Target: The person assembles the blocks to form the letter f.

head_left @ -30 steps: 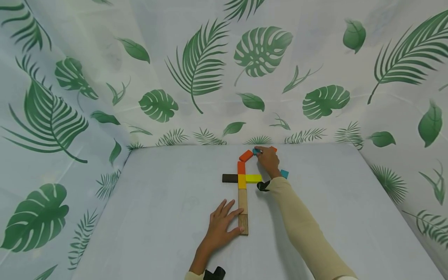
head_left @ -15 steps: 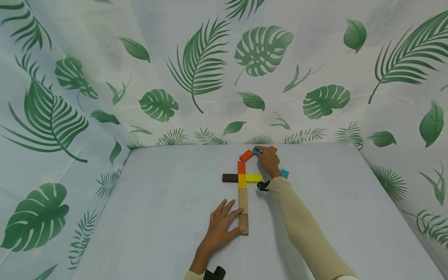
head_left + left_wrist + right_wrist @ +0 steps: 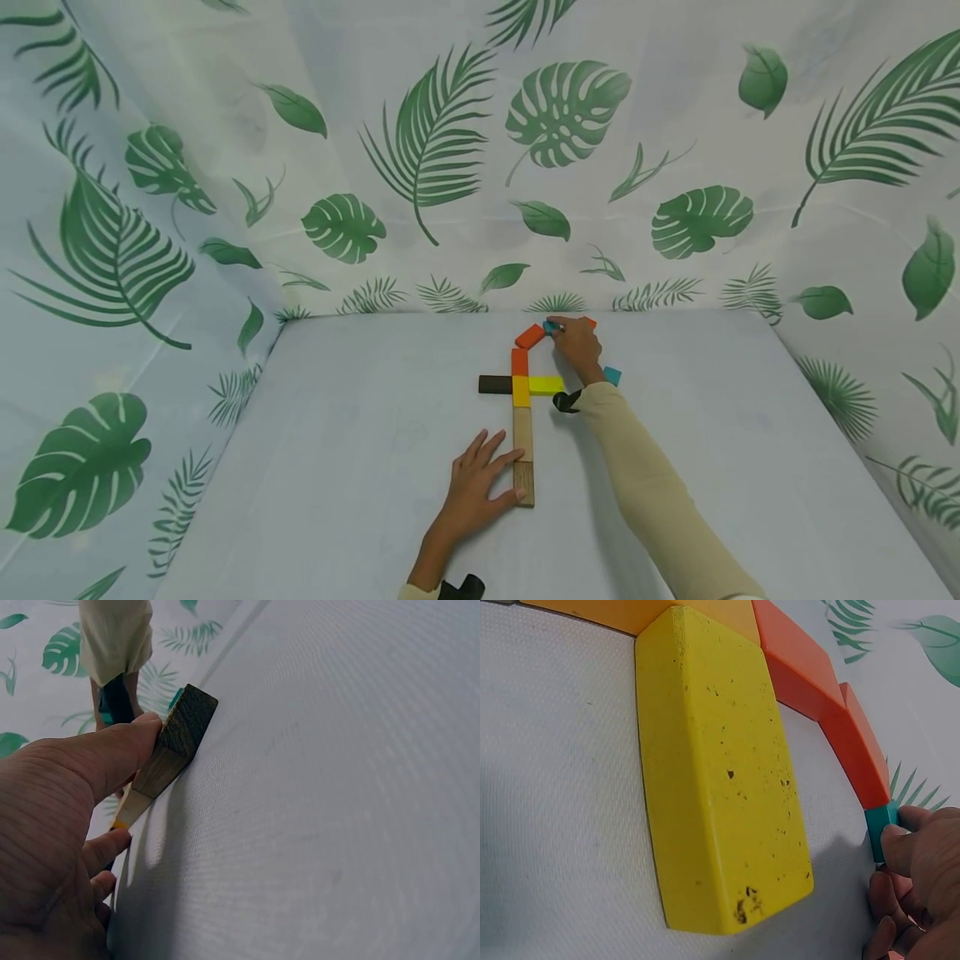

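Observation:
At the far end of a line of wooden blocks, my right hand (image 3: 577, 346) pinches a blue block (image 3: 880, 825) between thumb and finger. The blue block meets the end of a slanted orange block (image 3: 530, 337), which follows another orange block (image 3: 520, 362). My left hand (image 3: 474, 492) lies spread beside the near end. Its thumb touches the brown block (image 3: 525, 485) and its index finger reaches the tan block (image 3: 522, 433). Between tan and orange sits an amber block (image 3: 521, 392), flanked by a black block (image 3: 495, 384) and a yellow block (image 3: 546, 386).
Another blue block (image 3: 612, 377) lies beside the right wrist, partly hidden by it. An orange block (image 3: 593, 324) shows behind the right hand. The white table (image 3: 337, 467) ends at a leaf-patterned cloth wall (image 3: 450, 267) close behind the right hand.

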Tool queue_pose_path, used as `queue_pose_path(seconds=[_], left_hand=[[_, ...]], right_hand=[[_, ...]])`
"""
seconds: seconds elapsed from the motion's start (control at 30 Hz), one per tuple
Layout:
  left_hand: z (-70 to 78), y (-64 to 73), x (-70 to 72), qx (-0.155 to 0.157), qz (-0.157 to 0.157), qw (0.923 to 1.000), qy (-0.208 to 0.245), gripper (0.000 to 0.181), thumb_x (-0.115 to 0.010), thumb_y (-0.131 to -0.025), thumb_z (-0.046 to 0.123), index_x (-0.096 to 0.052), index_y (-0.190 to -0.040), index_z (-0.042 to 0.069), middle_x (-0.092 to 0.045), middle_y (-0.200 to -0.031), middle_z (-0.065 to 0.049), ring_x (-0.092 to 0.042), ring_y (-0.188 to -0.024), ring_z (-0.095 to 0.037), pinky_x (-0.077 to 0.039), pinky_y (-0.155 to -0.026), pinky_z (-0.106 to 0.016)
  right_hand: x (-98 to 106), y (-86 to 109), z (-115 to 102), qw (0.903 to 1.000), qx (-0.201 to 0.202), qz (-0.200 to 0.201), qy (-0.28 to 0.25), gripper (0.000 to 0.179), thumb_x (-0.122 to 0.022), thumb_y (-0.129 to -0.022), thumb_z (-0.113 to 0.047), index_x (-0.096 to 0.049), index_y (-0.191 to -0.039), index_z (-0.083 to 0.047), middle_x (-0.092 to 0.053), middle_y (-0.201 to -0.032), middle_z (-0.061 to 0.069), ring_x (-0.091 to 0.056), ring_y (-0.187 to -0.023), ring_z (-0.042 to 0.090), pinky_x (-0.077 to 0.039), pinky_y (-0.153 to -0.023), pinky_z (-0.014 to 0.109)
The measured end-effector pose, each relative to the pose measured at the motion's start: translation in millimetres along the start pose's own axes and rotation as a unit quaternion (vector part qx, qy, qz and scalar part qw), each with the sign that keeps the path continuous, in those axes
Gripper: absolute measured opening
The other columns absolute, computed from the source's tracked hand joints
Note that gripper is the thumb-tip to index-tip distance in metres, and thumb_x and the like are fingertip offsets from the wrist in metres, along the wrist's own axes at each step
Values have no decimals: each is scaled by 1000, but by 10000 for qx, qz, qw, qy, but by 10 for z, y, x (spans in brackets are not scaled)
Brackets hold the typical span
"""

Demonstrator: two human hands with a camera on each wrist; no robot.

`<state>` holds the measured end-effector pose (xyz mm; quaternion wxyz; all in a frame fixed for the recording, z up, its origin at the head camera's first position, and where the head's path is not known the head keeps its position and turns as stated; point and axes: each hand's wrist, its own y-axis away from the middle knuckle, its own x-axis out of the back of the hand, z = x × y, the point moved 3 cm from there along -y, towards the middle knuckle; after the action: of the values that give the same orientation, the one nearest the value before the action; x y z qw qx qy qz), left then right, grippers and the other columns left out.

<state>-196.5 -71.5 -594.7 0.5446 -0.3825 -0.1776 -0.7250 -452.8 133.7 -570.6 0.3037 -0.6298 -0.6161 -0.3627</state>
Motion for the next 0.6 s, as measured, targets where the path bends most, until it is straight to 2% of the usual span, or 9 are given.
queue_pose_path(seconds=[0.27, 0.6], left_hand=[[19, 1, 4, 65, -85, 9999, 5, 53, -62, -91, 49, -53, -141, 31, -37, -156, -6, -22, -148, -36, -28, -103, -60], [22, -2, 15, 124, -113, 9999, -10, 54, -62, -91, 51, -52, -141, 32, -35, -158, -4, -20, -149, -33, -27, -106, -59]], right_hand=[[8, 14, 4, 10000, 8, 25, -54, 38, -52, -99, -18, -60, -136, -23, -51, -82, 10, -46, -63, 24, -32, -49, 29], [23, 51, 31, 9986, 206, 366, -328, 43, -50, -98, -14, -55, -140, -18, -63, -106, 16, -57, -80, 28, -44, -56, 33]])
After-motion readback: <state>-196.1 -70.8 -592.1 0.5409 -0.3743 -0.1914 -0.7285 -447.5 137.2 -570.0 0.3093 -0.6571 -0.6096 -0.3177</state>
